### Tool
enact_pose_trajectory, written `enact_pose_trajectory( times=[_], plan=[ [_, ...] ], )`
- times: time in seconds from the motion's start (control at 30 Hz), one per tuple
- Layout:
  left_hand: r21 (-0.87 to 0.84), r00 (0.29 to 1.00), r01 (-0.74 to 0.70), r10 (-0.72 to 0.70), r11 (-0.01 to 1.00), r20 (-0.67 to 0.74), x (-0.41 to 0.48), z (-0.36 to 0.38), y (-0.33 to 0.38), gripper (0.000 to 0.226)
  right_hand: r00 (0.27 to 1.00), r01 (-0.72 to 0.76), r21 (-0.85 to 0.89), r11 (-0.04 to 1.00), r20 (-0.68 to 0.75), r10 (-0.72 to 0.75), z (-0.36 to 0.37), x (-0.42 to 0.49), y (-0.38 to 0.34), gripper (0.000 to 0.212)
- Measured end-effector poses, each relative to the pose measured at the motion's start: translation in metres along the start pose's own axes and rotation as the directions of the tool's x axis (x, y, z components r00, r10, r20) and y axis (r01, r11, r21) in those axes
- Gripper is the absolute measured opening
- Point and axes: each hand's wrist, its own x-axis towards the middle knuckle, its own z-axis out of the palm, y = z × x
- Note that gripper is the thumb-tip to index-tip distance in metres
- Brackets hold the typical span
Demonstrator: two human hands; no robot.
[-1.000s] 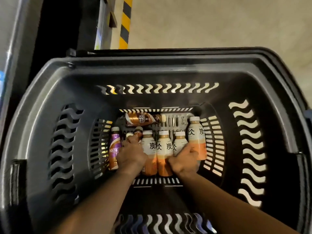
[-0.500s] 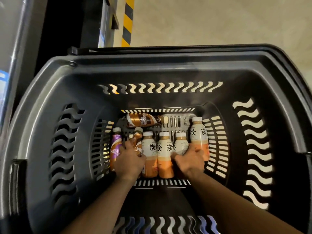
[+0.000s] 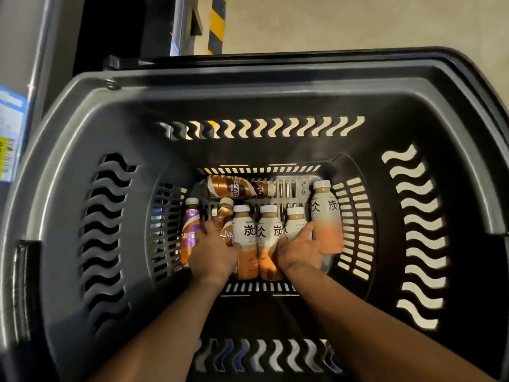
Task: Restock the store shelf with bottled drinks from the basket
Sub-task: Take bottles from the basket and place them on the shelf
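**Both grips down in the basket, each on a bottle**

I am looking straight down into the dark grey basket (image 3: 248, 86). Both forearms reach in over its near edge to the bottles on the slotted floor.

My left grip (image 3: 213, 253) is wrapped round the brown bottle (image 3: 225, 215), with the fingers on its left side and the thumb crossing toward the first white bottle (image 3: 243, 226). The brown bottle sits tilted, cap toward the far edge. It is squeezed between that white bottle and the purple bottle (image 3: 189, 230), which lies along the left wall.

My right grip (image 3: 298, 250) is clamped on the third white bottle (image 3: 296, 220). The forefinger stretches up its right side, the thumb is on its left, and the palm covers its lower half.

The first white bottle and the second white bottle (image 3: 268, 226) lie touching, side by side between my two hands, with their caps toward the far edge. The fourth white bottle (image 3: 327, 213) lies just beside the right wall, nearer the far edge than the others and right next to my forefinger. I cannot tell whether they touch.

One more brown-labelled bottle, the cross bottle (image 3: 234, 186), lies sideways along the far edge of the floor with its cap pointing right.

Past the far rim I see pale floor (image 3: 358, 20) and a yellow-and-black post (image 3: 216, 23). Outside the left rim there is a grey panel with blue and yellow labels (image 3: 8, 133).
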Motion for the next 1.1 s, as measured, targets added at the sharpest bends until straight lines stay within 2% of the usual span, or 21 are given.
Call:
enact_pose_trajectory(
  times=[0.1,0.2,0.33,0.4,0.47,0.63,0.7,0.83,0.93,1.1],
  plan=[
    [-0.015,1.000,-0.004,0.005,1.000,0.008,0.000,0.000,-0.002,0.069,0.998,-0.060,0.066,0.996,0.009,0.060,0.003,0.001,-0.005,0.080],
    [-0.040,1.000,0.001,0.000,0.999,0.019,0.000,-0.001,-0.004,0.070,0.999,-0.047,0.174,0.984,0.000,0.048,0.005,0.005,-0.003,0.080],
    [-0.074,1.000,0.010,-0.008,0.997,0.020,0.001,0.001,-0.008,0.072,0.986,0.146,0.341,0.929,0.030,-0.166,-0.001,0.015,0.019,0.058],
    [-0.067,1.000,0.010,-0.009,0.998,0.018,0.002,0.001,-0.008,0.072,0.972,0.193,0.373,0.907,0.054,-0.229,-0.009,0.018,0.026,0.049],
    [-0.084,0.999,0.028,-0.026,0.996,0.031,0.000,0.000,-0.005,0.072,0.974,0.185,0.393,0.901,0.049,-0.221,-0.015,0.019,0.029,0.051],
    [-0.247,0.984,0.135,-0.102,0.960,0.143,-0.014,-0.016,0.004,0.078,0.987,0.141,0.425,0.894,0.013,-0.162,-0.026,0.002,0.027,0.065],
    [-0.282,0.978,0.148,-0.099,0.948,0.181,-0.030,-0.028,0.012,0.085,0.988,0.134,0.455,0.880,0.012,-0.157,-0.042,-0.011,0.032,0.072],
    [-0.404,0.970,0.176,-0.089,0.898,0.225,-0.074,-0.067,0.037,0.087,0.987,0.101,0.543,0.834,0.050,-0.152,-0.095,-0.050,0.040,0.066],
    [-0.496,0.964,0.206,-0.088,0.843,0.250,-0.116,-0.111,0.062,0.077,0.977,0.101,0.623,0.775,0.084,-0.194,-0.146,-0.093,0.041,0.055],
    [-0.687,0.959,0.222,-0.027,0.692,0.282,-0.205,-0.218,0.108,0.059,0.954,0.120,0.653,0.748,0.132,-0.268,-0.238,-0.188,0.036,0.066]
  ],
)
